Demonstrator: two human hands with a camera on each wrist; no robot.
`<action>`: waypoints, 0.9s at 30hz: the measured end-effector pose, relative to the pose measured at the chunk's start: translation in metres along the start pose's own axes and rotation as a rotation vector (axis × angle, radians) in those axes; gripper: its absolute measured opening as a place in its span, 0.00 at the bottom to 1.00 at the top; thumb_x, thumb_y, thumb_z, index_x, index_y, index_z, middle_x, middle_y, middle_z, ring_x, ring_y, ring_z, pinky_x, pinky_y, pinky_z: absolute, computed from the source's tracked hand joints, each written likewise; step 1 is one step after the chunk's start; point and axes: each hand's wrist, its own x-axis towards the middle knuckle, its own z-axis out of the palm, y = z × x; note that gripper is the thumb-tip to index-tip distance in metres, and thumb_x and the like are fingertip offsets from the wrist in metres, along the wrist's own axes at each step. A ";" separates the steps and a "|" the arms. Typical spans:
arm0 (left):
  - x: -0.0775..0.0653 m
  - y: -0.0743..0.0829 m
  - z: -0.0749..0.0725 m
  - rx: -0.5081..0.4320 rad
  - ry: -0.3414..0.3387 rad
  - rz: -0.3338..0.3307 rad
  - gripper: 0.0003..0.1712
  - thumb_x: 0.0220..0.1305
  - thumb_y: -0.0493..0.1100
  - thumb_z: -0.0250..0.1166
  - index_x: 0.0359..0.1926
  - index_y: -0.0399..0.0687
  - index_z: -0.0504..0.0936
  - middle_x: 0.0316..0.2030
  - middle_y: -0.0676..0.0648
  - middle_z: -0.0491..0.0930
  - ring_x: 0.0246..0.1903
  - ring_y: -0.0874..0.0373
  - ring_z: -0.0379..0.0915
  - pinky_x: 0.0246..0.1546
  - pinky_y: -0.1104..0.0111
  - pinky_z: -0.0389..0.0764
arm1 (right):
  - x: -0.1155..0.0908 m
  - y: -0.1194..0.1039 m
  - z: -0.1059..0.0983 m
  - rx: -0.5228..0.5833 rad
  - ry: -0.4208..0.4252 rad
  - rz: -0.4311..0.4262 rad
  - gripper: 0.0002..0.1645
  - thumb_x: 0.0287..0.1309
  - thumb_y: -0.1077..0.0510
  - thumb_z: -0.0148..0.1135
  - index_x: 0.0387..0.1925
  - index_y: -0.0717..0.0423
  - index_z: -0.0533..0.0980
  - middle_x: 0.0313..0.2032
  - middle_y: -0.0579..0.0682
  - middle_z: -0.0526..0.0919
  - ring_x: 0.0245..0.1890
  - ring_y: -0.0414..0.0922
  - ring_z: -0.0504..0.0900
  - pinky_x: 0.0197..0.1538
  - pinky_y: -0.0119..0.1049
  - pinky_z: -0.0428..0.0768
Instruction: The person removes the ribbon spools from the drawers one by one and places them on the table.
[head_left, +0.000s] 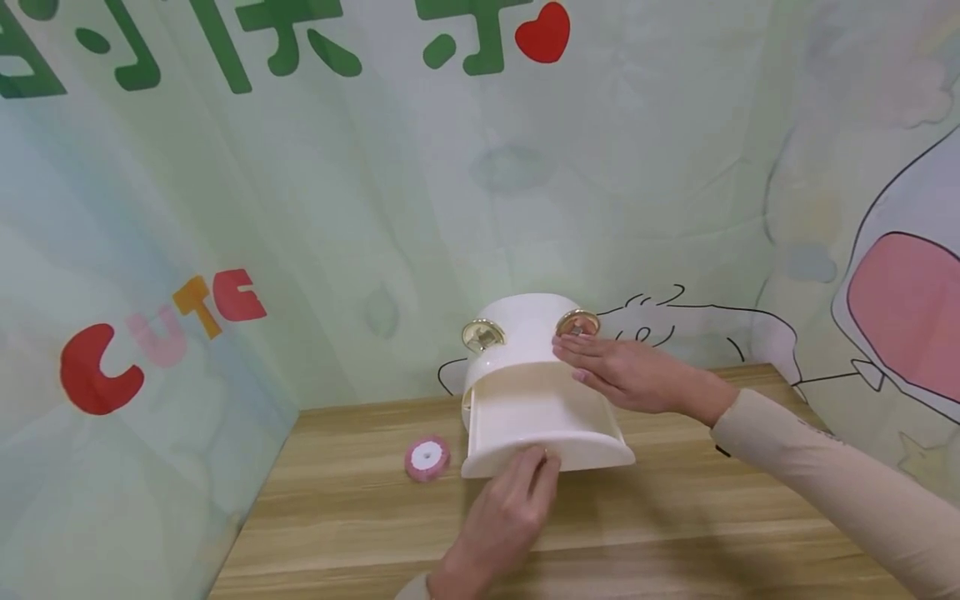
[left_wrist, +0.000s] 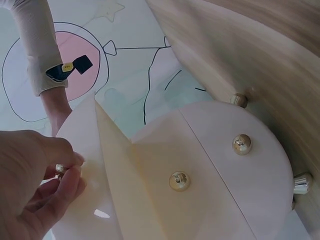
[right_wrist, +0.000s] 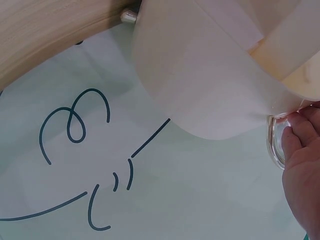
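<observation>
A white rounded drawer box (head_left: 517, 312) stands on the table, with two gold round ornaments on top. Its top drawer (head_left: 592, 452) is pulled out toward me. My left hand (head_left: 506, 508) pinches the small gold knob (left_wrist: 60, 171) on that drawer's front between thumb and fingers. Below it, the left wrist view shows two lower drawer fronts, each with a gold knob (left_wrist: 179, 181). My right hand (head_left: 630, 371) rests on the box's top with extended fingers, beside the right gold ornament (head_left: 577, 322). In the right wrist view, its fingers partly cover that ornament.
A pink ribbon roll (head_left: 427, 458) with a white centre lies on the wooden table (head_left: 337, 517), left of the box. Short gold feet (left_wrist: 302, 184) support the box. Behind the table hangs a printed cloth backdrop (head_left: 375, 250); another side of it closes off the left.
</observation>
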 end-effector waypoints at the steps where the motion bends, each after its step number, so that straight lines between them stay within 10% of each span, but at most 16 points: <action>1: 0.001 -0.001 0.001 -0.004 0.004 -0.005 0.19 0.80 0.35 0.45 0.46 0.36 0.84 0.41 0.43 0.81 0.37 0.56 0.80 0.39 0.72 0.86 | 0.000 0.000 0.000 0.003 -0.002 0.000 0.29 0.80 0.53 0.51 0.75 0.59 0.68 0.75 0.57 0.71 0.75 0.54 0.73 0.71 0.54 0.77; 20: 0.010 -0.016 0.015 -0.060 -0.076 -0.123 0.22 0.83 0.39 0.42 0.46 0.38 0.84 0.41 0.44 0.80 0.37 0.59 0.80 0.40 0.74 0.85 | 0.002 -0.001 0.001 0.007 -0.014 -0.006 0.29 0.81 0.53 0.50 0.75 0.59 0.68 0.75 0.57 0.71 0.75 0.54 0.72 0.71 0.54 0.77; 27: 0.014 -0.024 0.024 -0.095 -0.109 -0.185 0.08 0.74 0.37 0.62 0.46 0.38 0.86 0.42 0.45 0.81 0.39 0.58 0.81 0.41 0.73 0.86 | 0.001 -0.001 0.000 0.000 -0.021 0.012 0.29 0.80 0.53 0.50 0.75 0.58 0.69 0.75 0.56 0.71 0.75 0.54 0.73 0.70 0.53 0.78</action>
